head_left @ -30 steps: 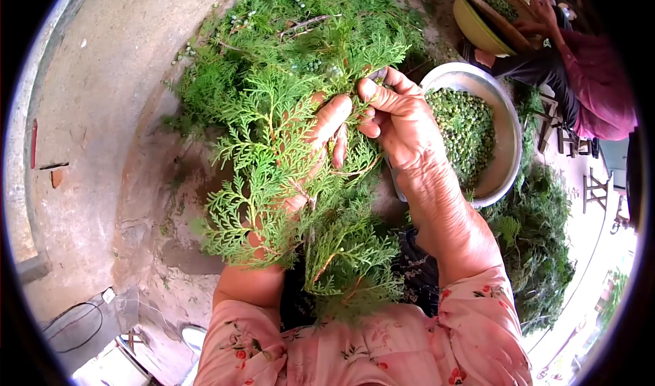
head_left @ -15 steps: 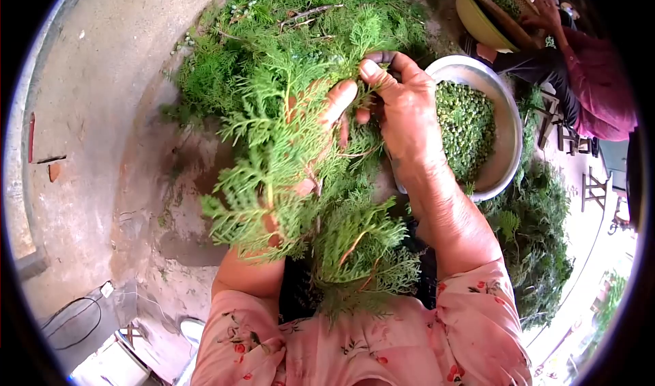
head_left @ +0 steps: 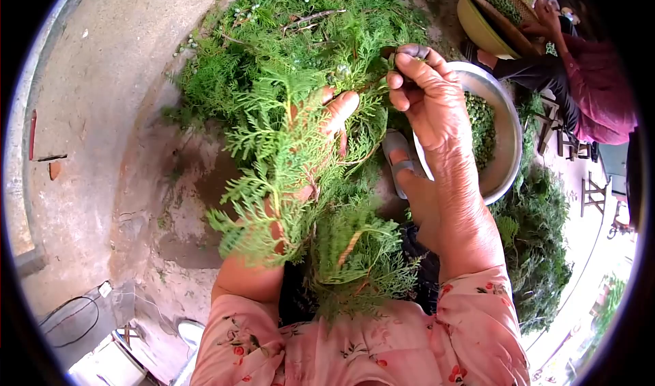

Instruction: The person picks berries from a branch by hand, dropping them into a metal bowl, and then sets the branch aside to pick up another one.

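My left hand [head_left: 337,111] is closed around a leafy evergreen branch [head_left: 276,144] with flat, scaly sprays, which hide most of the palm and fingers. A small cluster of pale green cones [head_left: 342,70] shows on a sprig just above my left thumb. To the right, my right hand [head_left: 440,106] has its thumb and fingers curled together, apart from the branch; whatever lies between the fingertips is too small to make out. Below its wrist, on the right, stands a metal basin [head_left: 510,123] holding many small green cones [head_left: 482,130], partly covered by my right arm.
A large heap of cut evergreen sprigs [head_left: 232,72] lies on the floor ahead; another pile [head_left: 539,242] is right of the basin. My sandalled foot [head_left: 398,157] is beside the basin. At upper right another person [head_left: 593,86] sits near a yellow tub [head_left: 477,27].
My right hand has drawn away from the branch, moving right to the basin's near rim. The left hand keeps its hold, and the branch has shifted only slightly.
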Motion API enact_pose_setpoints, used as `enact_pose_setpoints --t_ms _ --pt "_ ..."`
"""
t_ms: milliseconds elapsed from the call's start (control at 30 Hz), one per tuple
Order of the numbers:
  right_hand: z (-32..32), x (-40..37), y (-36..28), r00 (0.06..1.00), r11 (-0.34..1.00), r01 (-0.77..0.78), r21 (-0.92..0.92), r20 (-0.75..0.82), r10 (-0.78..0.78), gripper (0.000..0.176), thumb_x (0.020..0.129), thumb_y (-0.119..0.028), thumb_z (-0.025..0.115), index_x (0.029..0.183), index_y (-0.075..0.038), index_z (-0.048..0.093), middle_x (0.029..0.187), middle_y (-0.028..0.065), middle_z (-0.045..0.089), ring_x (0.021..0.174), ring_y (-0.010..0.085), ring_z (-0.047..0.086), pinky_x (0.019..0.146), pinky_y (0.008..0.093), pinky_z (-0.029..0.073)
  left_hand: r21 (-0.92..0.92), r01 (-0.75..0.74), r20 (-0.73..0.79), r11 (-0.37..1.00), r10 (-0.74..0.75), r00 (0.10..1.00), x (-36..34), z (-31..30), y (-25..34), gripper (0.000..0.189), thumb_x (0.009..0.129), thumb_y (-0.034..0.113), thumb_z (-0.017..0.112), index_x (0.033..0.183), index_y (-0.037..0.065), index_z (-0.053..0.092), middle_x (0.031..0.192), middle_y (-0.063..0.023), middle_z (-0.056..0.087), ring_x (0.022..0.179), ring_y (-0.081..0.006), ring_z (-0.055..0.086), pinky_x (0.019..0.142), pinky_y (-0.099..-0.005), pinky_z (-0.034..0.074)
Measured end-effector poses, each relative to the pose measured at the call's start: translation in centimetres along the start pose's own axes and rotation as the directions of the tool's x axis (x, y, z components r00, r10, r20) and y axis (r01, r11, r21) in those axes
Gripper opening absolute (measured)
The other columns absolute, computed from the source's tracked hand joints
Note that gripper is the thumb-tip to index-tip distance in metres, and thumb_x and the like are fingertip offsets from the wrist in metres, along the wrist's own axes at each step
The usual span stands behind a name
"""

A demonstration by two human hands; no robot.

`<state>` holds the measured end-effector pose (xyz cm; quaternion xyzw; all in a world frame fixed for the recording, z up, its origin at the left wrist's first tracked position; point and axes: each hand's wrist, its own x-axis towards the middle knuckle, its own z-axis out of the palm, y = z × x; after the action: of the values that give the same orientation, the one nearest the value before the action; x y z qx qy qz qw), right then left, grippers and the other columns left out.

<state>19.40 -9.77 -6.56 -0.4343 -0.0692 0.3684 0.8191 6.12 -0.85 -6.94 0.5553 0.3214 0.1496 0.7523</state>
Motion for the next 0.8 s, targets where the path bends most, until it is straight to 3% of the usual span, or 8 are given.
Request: enact_pose_setpoints --t_ms 233,300,367,500,567,600,700,800 --pt "1.5 -1.4 -0.6 0.961 0.798 0.158 -0.581 0.276 0.010 0.028 0.080 -0.012 0.062 0.107 -0.006 0.058 0.070 -0.0017 0.054 0.054 0.0031 0.046 0.044 0.0182 0.038 0.134 0.071 -0.177 0.988 -0.046 0.983 0.6 0.0 -1.4 0.042 0.080 0.027 0.062 0.109 -0.002 0.051 0.080 -0.0053 0.058 0.045 -0.0096 0.045 0.041 -0.0223 0.035" --pt "1.5 -1.2 -0.5 0.912 0.664 0.299 -0.686 0.409 0.012 0.031 0.079 -0.005 0.060 0.109 -0.005 0.056 0.084 0.0042 0.064 0.076 0.0132 0.056 0.063 0.0245 0.047 0.286 -0.288 -0.017 0.914 0.305 0.952 1.6 -0.5 -2.9 0.038 0.079 0.025 0.065 0.106 0.000 0.054 0.074 -0.0043 0.057 0.044 -0.0085 0.045 0.038 -0.0228 0.033" --pt "1.2 -0.8 0.0 0.877 0.572 0.405 -0.713 0.481 -0.022 0.028 0.079 -0.005 0.060 0.106 -0.002 0.056 0.079 0.0038 0.064 0.075 0.0144 0.057 0.065 0.0267 0.047 0.290 -0.298 -0.033 0.909 0.321 0.947 1.1 -0.2 -2.5 0.031 0.078 0.023 0.066 0.098 0.001 0.057 0.068 -0.0028 0.056 0.043 -0.0073 0.045 0.036 -0.0225 0.031" --pt "1.5 -1.1 0.5 0.894 0.502 0.422 -0.755 0.439 -0.091 0.018 0.080 -0.007 0.058 0.096 0.000 0.056 0.069 0.0032 0.061 0.062 0.0128 0.055 0.056 0.0255 0.046 0.264 0.084 -0.163 0.961 -0.042 0.986 0.4 0.3 -1.6 0.023 0.078 0.021 0.066 0.085 0.001 0.058 0.063 -0.0007 0.053 0.043 -0.0076 0.045 0.036 -0.0217 0.031" --pt "1.9 -1.4 0.8 0.987 0.852 0.085 -0.517 0.163 0.000 0.011 0.081 -0.010 0.058 0.086 0.000 0.056 0.060 0.0025 0.056 0.050 0.0089 0.049 0.044 0.0224 0.040 -0.050 -0.097 -0.126 0.994 0.090 0.988 0.4 0.7 -1.7 0.027 0.078 0.024 0.066 0.087 0.000 0.057 0.063 -0.0009 0.052 0.040 -0.0086 0.042 0.036 -0.0223 0.031" --pt "2.1 -1.7 1.1 0.995 0.953 -0.011 -0.304 0.090 0.040 0.008 0.081 -0.010 0.058 0.083 -0.002 0.055 0.054 0.0005 0.049 0.043 0.0062 0.041 0.038 0.0189 0.031 0.035 -0.099 -0.018 0.995 0.099 0.995 0.6 -0.1 -1.4 0.031 0.077 0.025 0.066 0.091 -0.001 0.056 0.071 -0.0028 0.055 0.040 -0.0092 0.042 0.036 -0.0227 0.031" --pt "0.1 -0.3 1.1 0.993 0.991 -0.101 0.084 -0.049 0.105 0.005 0.082 -0.008 0.055 0.083 -0.003 0.054 0.055 -0.0001 0.046 0.042 0.0072 0.039 0.037 0.0187 0.030 -0.066 0.052 -0.096 0.996 -0.058 0.994 0.3 0.3 -1.0 0.047 0.074 0.028 0.069 0.107 -0.002 0.052 0.079 -0.0051 0.056 0.051 -0.0092 0.047 0.042 -0.0211 0.035" --pt "-3.9 2.2 -0.3 0.960 0.949 -0.056 0.310 -0.244 0.136 0.016 0.082 -0.008 0.056 0.091 0.002 0.047 0.079 0.0128 0.049 0.058 0.0178 0.049 0.044 0.0276 0.044 -0.083 -0.076 0.015 0.994 0.078 0.997 0.5 -1.4 -1.2 0.045 0.076 0.034 0.067 0.102 -0.001 0.054 0.071 -0.0048 0.055 0.046 -0.0123 0.048 0.041 -0.0238 0.037"
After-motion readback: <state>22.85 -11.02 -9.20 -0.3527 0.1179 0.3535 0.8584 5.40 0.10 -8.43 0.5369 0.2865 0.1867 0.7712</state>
